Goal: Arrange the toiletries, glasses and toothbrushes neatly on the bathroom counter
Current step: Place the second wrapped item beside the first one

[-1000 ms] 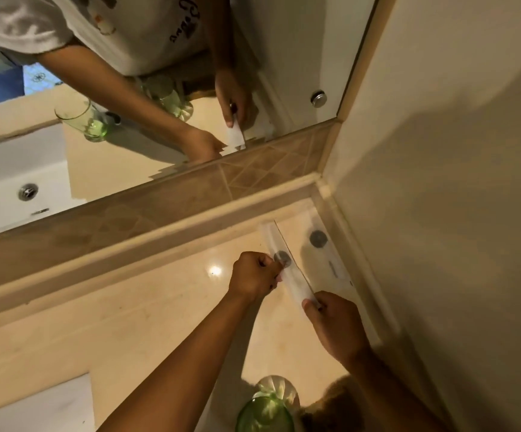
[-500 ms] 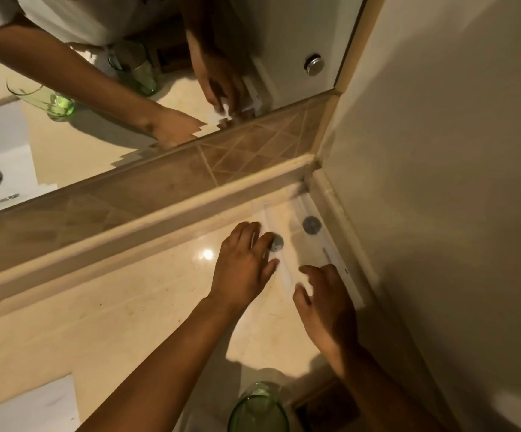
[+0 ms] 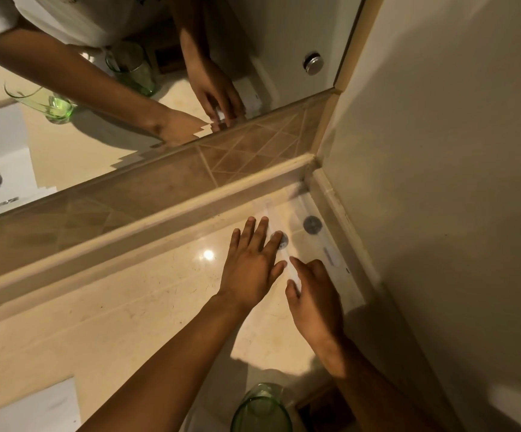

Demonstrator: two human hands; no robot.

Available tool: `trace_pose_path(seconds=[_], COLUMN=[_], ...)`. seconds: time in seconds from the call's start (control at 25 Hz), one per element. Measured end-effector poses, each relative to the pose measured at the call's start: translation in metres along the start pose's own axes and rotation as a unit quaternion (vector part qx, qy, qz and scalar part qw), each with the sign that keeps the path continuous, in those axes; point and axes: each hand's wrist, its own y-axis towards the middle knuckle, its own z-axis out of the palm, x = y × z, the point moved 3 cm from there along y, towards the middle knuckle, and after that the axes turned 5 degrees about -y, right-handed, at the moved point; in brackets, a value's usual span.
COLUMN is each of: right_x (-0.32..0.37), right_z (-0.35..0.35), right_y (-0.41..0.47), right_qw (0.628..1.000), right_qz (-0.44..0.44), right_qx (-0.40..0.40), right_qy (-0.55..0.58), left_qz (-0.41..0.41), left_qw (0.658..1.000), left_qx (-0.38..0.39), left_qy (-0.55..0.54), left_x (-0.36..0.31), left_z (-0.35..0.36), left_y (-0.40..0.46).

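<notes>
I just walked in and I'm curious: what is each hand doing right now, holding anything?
Left hand: open, flat, fingers on a white packet.
Right hand: open, holding nothing, fingertips by the packets.

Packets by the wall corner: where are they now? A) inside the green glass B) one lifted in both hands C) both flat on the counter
C: two clear packets lie flat on the counter; the left hand and right hand are spread open over them, gripping nothing.
</notes>
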Motion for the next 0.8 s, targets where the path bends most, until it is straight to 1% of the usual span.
trace_pose_path(seconds=[0.32,0.48,0.68,0.76,0.8], right_x=[-0.004,-0.004,-0.009,-0.011,-0.012], right_z=[0.002,0.000,-0.011,-0.016,-0.019], right_y=[0.006,0.007,-0.008,-0.025,-0.033], right_qw=[1.000,1.000,0.994,0.992,0.991], right_qz=[0.001,0.009,0.047,0.028,0.007], right_qx=[-0.010,0.012,0.037,0.051,0.054], right_qy=[-0.019,-0.011,0.095,0.112,0.121], left_qz=[-0.006,-0.010,-0.022,-0.041,-0.065], left_qw=[1.000,1.000,0.993,0.981,0.970], left_qx=[0.012,0.007,-0.047,-0.092,-0.105], left_qy=[-0.009,-0.029,-0.105,-0.168,-0.208], left_x=[-0.004,-0.007,-0.017,-0.021,-0.021], left_z=[0.002,-0.001,-0.019,-0.034,-0.042], left_y=[0.007,0.004,-0.027,-0.053,-0.067])
